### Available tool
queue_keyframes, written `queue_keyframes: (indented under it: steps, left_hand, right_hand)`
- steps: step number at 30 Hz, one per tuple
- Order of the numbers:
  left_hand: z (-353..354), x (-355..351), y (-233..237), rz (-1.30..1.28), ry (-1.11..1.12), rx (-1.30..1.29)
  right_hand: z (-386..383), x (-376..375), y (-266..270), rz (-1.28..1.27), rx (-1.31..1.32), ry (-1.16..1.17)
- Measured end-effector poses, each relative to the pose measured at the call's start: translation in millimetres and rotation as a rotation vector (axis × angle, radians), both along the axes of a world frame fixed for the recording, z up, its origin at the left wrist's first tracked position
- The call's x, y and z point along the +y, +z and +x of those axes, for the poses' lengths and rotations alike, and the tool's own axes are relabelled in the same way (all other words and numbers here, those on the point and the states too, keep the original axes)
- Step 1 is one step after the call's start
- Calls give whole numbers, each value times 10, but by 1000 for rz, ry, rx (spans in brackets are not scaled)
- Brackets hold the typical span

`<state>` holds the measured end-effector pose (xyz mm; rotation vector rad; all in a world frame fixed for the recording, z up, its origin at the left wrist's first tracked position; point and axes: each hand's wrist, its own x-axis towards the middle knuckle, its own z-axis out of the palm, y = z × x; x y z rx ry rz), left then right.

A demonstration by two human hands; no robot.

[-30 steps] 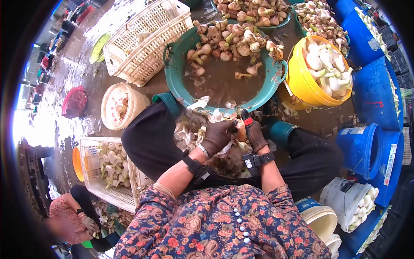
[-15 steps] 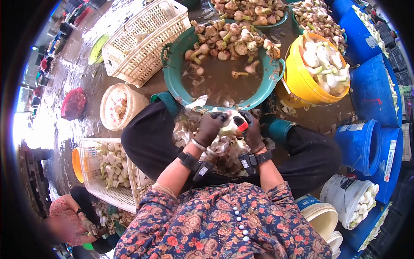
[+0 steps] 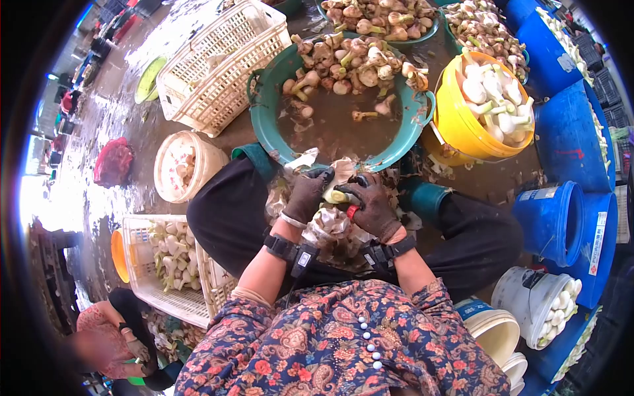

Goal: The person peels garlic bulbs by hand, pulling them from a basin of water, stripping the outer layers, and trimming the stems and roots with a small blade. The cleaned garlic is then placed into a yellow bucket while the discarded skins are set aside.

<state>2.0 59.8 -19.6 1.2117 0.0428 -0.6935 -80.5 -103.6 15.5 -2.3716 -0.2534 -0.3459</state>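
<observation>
Dark-gloved, my left hand (image 3: 306, 198) closes on a garlic bulb (image 3: 337, 196), its cut stem end pointing toward me. My right hand (image 3: 374, 207), also gloved, curls against the bulb's other side. A small red object (image 3: 352, 211), apparently part of a hand tool, shows under the right fingers; the rest of it is hidden. Loose garlic skins (image 3: 328, 224) are heaped between my legs, just below both hands. Beyond the hands stands a green tub (image 3: 263, 125) with unpeeled garlic bulbs (image 3: 356, 59) piled at its far side.
A yellow bucket (image 3: 452, 99) of peeled garlic stands right of the tub. White crates (image 3: 224, 72) are at left, with a pale bucket (image 3: 168, 165) nearer. Blue bins (image 3: 551, 218) line the right side. Another person (image 3: 99, 323) works at lower left.
The garlic bulb has turned so its cut stem end faces me. My right hand has moved slightly down, and the red object has shifted left and lower.
</observation>
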Motion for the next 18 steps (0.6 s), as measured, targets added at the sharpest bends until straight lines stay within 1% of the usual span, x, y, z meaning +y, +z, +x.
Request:
queue_keyframes:
  steps: [1,2,3,4,5,6,7,8,9,10,11,12,13,15,16,17,18]
  left_hand:
    - [6,-5,-10,115,-44,-65]
    - [-8,-3,-17,32,8,33]
    - [-40,17,-41,32,3,30]
    - [-101,47,-65,264,1,-489]
    - [-147,52,-34,492,1,-1012]
    - [-192,-22,56,118,135,-425]
    - [-170,-46,10,246,167,-609]
    - [-159,-36,100,328,94,-695]
    - [-162,-18,219,410,20,-779]
    - [-172,-14,259,406,16,-783]
    - [-184,-6,288,250,56,-612]
    - [-184,-43,485,97,89,-434]
    - [-188,-31,708,27,135,-107]
    - [-151,99,796,42,37,-247]
    - [-129,159,795,-33,155,-89]
    - [-53,257,666,-93,232,-144]
    - [-47,253,809,-144,285,-197]
  right_hand:
    - [0,-5,-75,-1,-2,-4]
    - [2,-10,-145,210,47,-19]
    - [7,-15,-241,421,96,-34]
    - [5,-10,-370,620,232,-54]
    - [-10,-22,-375,618,230,-57]
    - [-18,-40,-376,1053,426,-182]
    - [-29,-54,-383,1490,624,-309]
    - [-30,-55,-532,1675,628,-308]
    - [-22,-98,-723,1676,621,-311]
    - [-19,-166,-911,2023,577,-120]
    - [-21,-201,-1002,2359,506,98]
    - [-12,-216,-772,2084,507,-209]
    - [6,-331,-728,2177,545,-381]
    - [7,-467,-793,2183,388,-414]
    - [9,-484,-903,2012,359,-395]
    - [-7,-510,-902,2015,352,-405]
    - [-8,-546,-884,2199,414,-409]
